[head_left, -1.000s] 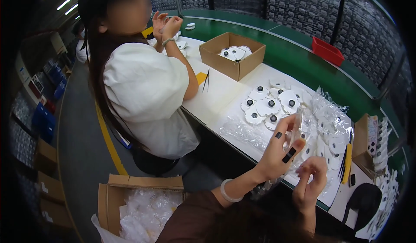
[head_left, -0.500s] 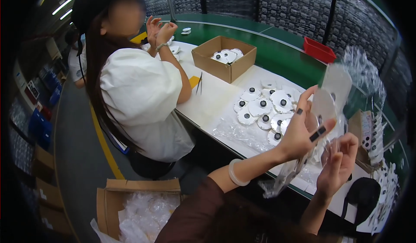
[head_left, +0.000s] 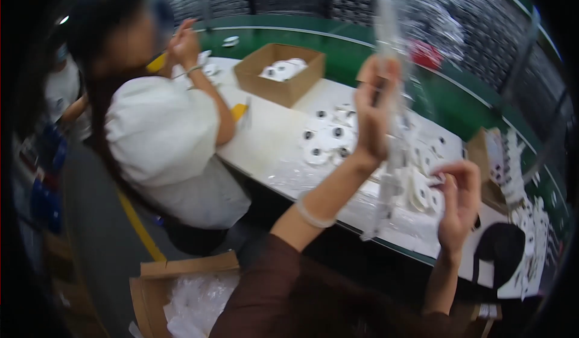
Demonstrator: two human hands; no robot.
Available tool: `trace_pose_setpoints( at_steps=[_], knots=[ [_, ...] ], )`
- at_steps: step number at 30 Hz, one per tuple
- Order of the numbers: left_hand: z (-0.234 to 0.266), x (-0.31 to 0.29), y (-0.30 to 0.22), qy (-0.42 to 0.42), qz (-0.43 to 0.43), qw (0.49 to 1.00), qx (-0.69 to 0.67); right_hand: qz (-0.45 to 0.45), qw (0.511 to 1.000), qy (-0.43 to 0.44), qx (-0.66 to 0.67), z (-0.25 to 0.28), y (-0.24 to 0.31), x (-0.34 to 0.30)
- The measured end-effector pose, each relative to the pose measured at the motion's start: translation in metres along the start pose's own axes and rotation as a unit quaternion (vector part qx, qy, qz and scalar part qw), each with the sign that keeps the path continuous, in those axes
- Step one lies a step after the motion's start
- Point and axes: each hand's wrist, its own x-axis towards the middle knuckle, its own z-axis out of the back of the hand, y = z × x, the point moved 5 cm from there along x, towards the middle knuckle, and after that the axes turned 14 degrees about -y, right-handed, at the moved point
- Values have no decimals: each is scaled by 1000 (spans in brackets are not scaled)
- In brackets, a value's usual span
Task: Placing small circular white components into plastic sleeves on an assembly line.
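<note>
My left hand [head_left: 375, 112] is raised above the table with its fingers closed on a clear plastic tray [head_left: 395, 91]. The tray stands upright, turned nearly edge-on and smeared by motion. Farther right, my right hand [head_left: 461, 202] is held apart from the tray, fingers curled and thumb near the index finger. White round parts [head_left: 420, 190] show right beside its fingertips; whether it pinches one cannot be made out. More white discs with black centres [head_left: 338, 133] lie in a loose pile on the table behind my left forearm.
On the white table [head_left: 265, 148], a cardboard box [head_left: 289, 94] holds more discs. A co-worker in a white top [head_left: 163, 121] stands at the left, hands raised. Clear film [head_left: 289, 175] lies along the near edge. A black cap-like thing [head_left: 500, 253] and another box [head_left: 485, 169] sit right.
The tray has turned from face-on to nearly edge-on in my left hand. My right hand, earlier at the plastic, is now apart from it, beside the white parts. The whole view has shifted.
</note>
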Motion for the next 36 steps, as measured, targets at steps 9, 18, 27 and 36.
trace_pose_setpoints(
  at_steps=[9, 18, 27, 36],
  knots=[
    [-4, -4, -1, 3, -34, 999, 3, -57, 988, 128, 62, -35, -17, 15],
    [16, 26, 11, -14, -86, 995, -37, -50, 997, 34, 58, -30, 0, 3],
    [2, 30, 12, -24, -73, 993, -91, -123, 986, 96, 52, -23, -27, 0],
    [20, 52, 18, -38, -126, 990, -44, -168, 978, 126, -17, -12, -25, 4]
  ],
)
